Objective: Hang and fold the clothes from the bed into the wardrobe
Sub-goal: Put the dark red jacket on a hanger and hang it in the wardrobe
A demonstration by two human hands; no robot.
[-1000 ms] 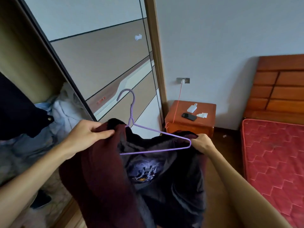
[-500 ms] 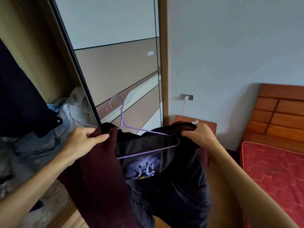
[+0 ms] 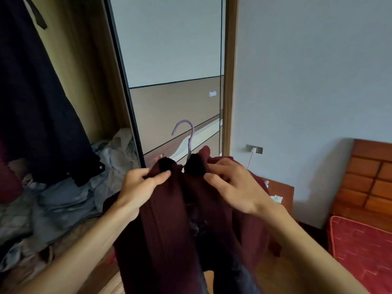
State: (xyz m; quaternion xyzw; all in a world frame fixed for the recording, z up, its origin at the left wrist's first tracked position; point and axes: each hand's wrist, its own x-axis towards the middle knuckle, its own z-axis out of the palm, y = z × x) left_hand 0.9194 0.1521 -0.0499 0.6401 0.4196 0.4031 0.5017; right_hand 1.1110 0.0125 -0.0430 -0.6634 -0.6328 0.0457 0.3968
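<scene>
A dark maroon garment (image 3: 169, 230) with a black lining hangs in front of me on a purple hanger (image 3: 186, 132); only the hanger's hook and neck show above the collar. My left hand (image 3: 140, 187) pinches the left shoulder of the garment between thumb and fingers. On the right shoulder my right hand (image 3: 231, 185) grips the cloth with curled fingers. The open wardrobe (image 3: 84, 81) is at the left, with a dark coat (image 3: 38, 102) hanging inside it.
A heap of grey and blue clothes (image 3: 63, 198) lies on the wardrobe shelf. The sliding door (image 3: 174, 71) stands straight ahead. At the right are an orange bedside table (image 3: 284, 192), a wall socket with a charger (image 3: 254, 149), the wooden headboard (image 3: 371, 183) and the red mattress (image 3: 364, 247).
Both hands have come together near the collar, drawing the garment over the hanger so its bar and arms are now covered. The garment has risen and moved closer to the wardrobe door.
</scene>
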